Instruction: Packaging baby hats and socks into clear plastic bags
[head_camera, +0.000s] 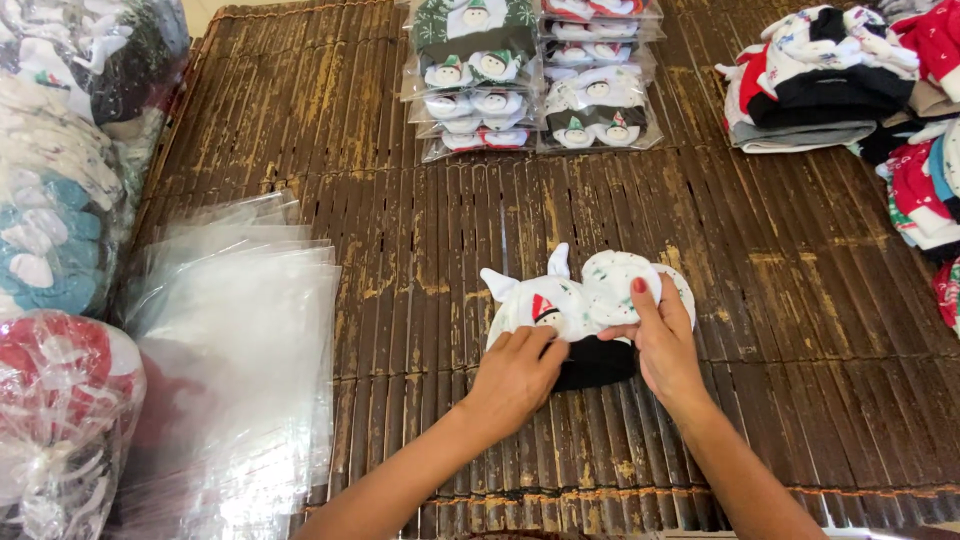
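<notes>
The left hand (518, 372) rests on the near left edge of a small white printed fabric item (575, 300), fingers curled down onto the cloth and pinching its lower edge. The right hand (662, 340) lies on the right part of the same item, fingers extended and pressing flat, thumb toward the middle; it grips nothing else. The white item lies near the middle of the slatted bamboo desk (400, 260), on top of a black fabric piece (595, 365) that shows beneath its near edge. A stack of clear plastic bags (240, 340) lies well to the left. Bagged sets (535, 80) are stacked at the far edge. Folded printed garments (820, 80) are piled at the far right.
</notes>
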